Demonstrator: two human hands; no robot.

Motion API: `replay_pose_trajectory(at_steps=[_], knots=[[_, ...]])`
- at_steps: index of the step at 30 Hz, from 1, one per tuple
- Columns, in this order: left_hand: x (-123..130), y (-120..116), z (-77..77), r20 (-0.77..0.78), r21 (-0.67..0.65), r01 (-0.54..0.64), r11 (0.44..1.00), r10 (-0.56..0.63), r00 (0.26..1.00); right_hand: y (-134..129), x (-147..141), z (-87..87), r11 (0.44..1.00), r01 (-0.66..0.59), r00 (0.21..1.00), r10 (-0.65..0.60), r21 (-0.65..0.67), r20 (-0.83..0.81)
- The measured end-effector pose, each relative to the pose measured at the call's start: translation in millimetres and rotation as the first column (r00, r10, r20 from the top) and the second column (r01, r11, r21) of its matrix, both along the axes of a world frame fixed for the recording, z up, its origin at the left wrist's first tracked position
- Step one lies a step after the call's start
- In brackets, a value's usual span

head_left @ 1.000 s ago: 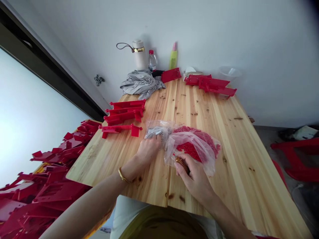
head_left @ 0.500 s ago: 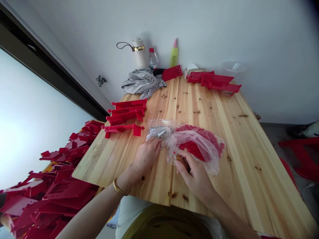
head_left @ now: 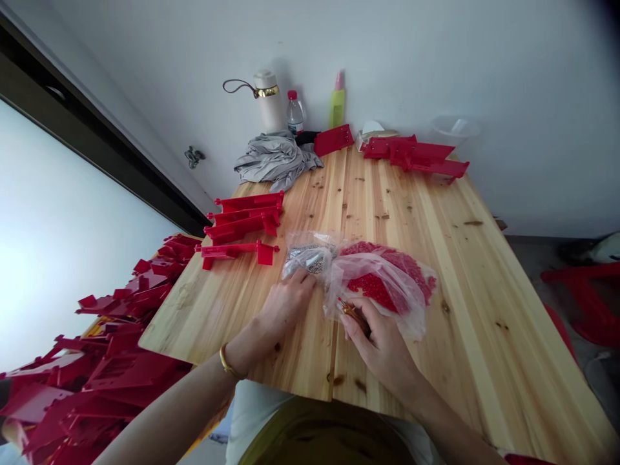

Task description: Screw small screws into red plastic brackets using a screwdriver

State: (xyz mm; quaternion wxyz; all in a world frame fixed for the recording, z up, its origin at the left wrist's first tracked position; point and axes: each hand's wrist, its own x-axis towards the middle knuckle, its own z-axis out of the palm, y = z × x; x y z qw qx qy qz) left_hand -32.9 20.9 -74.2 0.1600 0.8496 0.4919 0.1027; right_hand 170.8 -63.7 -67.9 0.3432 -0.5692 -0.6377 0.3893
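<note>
At the near edge of a clear bag of small metal pieces [head_left: 316, 263], my left hand [head_left: 289, 300] has its fingers bent together; their tips are too small to make out. My right hand [head_left: 375, 336] is wrapped round a screwdriver with an amber-brown handle [head_left: 357, 319]. A small red piece sits at the screwdriver's tip, which points up and left. Beside it lies an open clear bag of small red parts [head_left: 372, 289], touching the bag of metal pieces.
Several red plastic brackets [head_left: 242, 223] lie at the table's left. More red brackets [head_left: 411, 155] are at the back right. Behind stand a white flask [head_left: 270, 106], bottles and a grey cloth [head_left: 274, 158]. A large heap of red parts [head_left: 116, 361] is left of the wooden table [head_left: 484, 323].
My left hand has shifted slightly, its fingertips now further right at the metal pieces. My right hand with the screwdriver has hardly moved.
</note>
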Motion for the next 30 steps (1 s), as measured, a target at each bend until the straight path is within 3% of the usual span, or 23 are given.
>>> replay_pose_trajectory(at_steps=[3,5,8,11,17,24,27,30], knots=[[2,1,-0.7,0.299,-0.027,-0.109,0.994,0.112,0.948,-1,0,0.4,1.0,0.003,1.0,-0.003,0.005,0.004],[6,-3,3.7,0.52,-0.215,-0.175,0.961,0.264,0.812,-1,-2,1.4,1.0,0.008,1.0,-0.009,0.02,0.012],[18,-15,16.5,0.647,-0.579,-0.084,0.811,0.519,0.559,1,-5,3.9,0.998,0.021,0.999,-0.022,0.053,0.027],[28,-27,27.3,0.666,-0.683,0.025,0.73,0.609,0.43,1,-8,6.4,0.997,0.02,0.999,-0.022,0.069,0.031],[35,-35,28.6,0.674,-0.689,0.008,0.725,0.636,0.376,-1,-9,9.3,0.996,0.018,0.999,-0.021,0.09,0.037],[39,-39,27.7,0.69,-0.645,-0.023,0.764,0.595,0.412,-2,-9,7.6,0.987,0.047,0.997,-0.054,0.153,0.045],[38,-40,30.1,0.708,-0.656,0.036,0.754,0.598,0.376,-4,-10,6.6,0.976,0.057,0.997,-0.068,0.21,0.046],[33,-42,32.2,0.737,-0.664,0.171,0.728,0.6,0.311,-10,-11,6.3,0.956,0.064,0.997,-0.074,0.286,0.026]])
